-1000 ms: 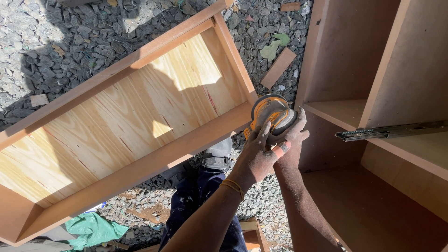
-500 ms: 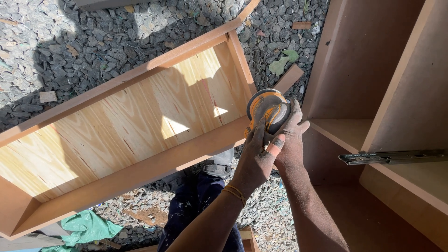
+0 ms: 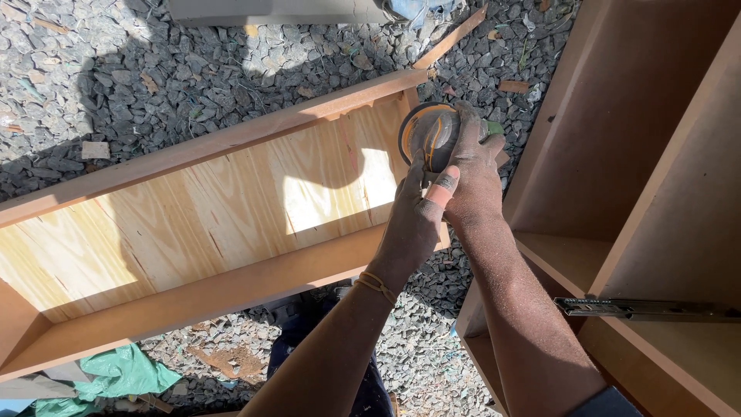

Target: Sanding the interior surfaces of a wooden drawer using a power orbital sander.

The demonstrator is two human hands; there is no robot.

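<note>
A round orbital sander (image 3: 427, 133) with an orange-rimmed pad rests against the right end of a long wooden drawer box (image 3: 193, 224) with a pale plywood bottom. My left hand (image 3: 417, 216) grips the sander from below, thumb up with a strip of tape on it. My right hand (image 3: 472, 166) wraps over the sander's top and right side. Both hands are dusty. A string band circles my left wrist.
A brown wooden cabinet carcass (image 3: 648, 185) with shelves stands at the right, with a metal drawer slide (image 3: 648, 309) on one panel. Grey gravel (image 3: 154, 77) covers the ground, with wood scraps scattered about. A green cloth (image 3: 116, 374) lies at lower left.
The sander and both hands have shifted along the drawer box's right end from its near corner toward its far corner. The view has also shifted.
</note>
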